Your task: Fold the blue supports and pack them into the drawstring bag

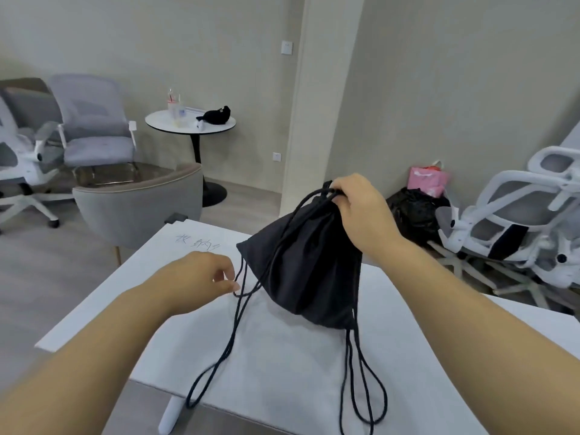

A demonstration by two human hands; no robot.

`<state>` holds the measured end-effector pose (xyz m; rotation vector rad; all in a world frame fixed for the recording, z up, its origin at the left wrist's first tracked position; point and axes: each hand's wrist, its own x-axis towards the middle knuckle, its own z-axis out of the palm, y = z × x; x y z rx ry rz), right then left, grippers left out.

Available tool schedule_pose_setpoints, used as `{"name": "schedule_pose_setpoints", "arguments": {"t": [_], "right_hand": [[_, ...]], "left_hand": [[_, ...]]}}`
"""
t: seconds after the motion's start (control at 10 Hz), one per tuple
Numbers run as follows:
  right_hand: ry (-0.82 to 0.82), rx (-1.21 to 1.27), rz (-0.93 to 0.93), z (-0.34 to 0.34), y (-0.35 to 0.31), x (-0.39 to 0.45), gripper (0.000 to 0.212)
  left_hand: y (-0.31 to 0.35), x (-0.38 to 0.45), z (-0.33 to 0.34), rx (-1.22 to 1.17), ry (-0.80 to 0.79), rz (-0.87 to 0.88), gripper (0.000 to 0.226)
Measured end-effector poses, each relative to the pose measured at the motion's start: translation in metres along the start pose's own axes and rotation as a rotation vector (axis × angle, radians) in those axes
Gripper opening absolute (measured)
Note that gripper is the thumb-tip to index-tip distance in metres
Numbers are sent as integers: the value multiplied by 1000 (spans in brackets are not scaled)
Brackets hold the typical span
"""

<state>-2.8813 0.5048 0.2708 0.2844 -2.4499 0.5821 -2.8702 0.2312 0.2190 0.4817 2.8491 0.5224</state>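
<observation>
**Bag cinched, cords loose**

Table lies under both hands. Drawstring bag hangs below the right hand, which is clamped on its gathered neck. 2 cord loops dangle beside the left hand, fingers pinched near 1 cord. Supports are unseen, presumably inside. A snagged loop could tug the bag loose.

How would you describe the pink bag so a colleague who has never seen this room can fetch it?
Look along the grey wall on the right to the floor between the pillar and the heap of white office chairs. There a pink bag stands just behind a crumpled black plastic bag. It is the only pink thing in the room.
</observation>
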Motion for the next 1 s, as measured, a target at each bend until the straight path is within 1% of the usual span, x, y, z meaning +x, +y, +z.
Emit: {"name": "schedule_pose_setpoints", "arguments": {"t": [0.1,0.2,0.3,0.5,0.6,0.7,0.8,0.9,1.0], "right_hand": [[-140,-18,-44,37,8,-24,15],[-308,30,38,67,0,-58,17],[-434,84,59,91,-20,-95,14],[-757,-24,181,125,-48,-159,18],[-821,-63,237,135,-59,-174,18],[-824,-111,283,137,-69,-172,19],[-884,-150,333,131,-75,-163,20],[-970,-178,365,118,-77,-153,27],[-1020,-226,380,104,-76,-142,37]], "left_hand": [[-11,17,7,1,-31,15,18],[-25,29,15,11,-83,30,17],[-39,37,21,19,-140,42,18],[-68,40,37,69,-260,113,23],[-78,38,46,134,-333,162,24],[-85,37,51,205,-367,201,23],[-87,34,53,268,-393,208,19],[-83,27,48,309,-386,225,22],[-73,17,37,359,-361,228,26]]}}
